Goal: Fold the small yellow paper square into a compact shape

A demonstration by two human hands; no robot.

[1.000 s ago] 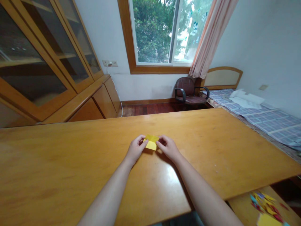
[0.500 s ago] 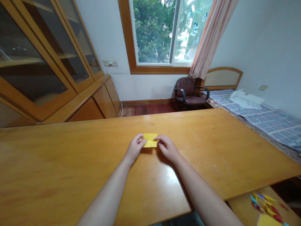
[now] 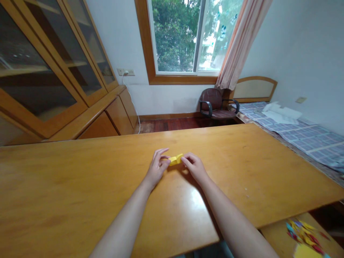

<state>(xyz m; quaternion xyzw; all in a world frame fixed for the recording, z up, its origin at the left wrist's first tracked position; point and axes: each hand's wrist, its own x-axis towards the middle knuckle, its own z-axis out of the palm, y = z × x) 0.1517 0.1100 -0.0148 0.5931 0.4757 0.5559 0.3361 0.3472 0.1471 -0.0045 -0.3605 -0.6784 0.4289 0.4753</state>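
Note:
A small piece of yellow paper, folded, sits just above the wooden table near its middle. My left hand pinches the paper's left end with thumb and a finger, while its other fingers stretch out. My right hand is curled and grips the paper's right end. Both forearms reach in from the near edge.
A lower surface at the bottom right carries coloured paper pieces. Beyond the table stand a dark armchair, a bed with a checked cover, and glass-fronted wooden cabinets along the left wall.
The paper, lying as a flat rectangle half a second ago, is now folded narrower and lifted between my fingertips. Both hands shifted slightly away from me.

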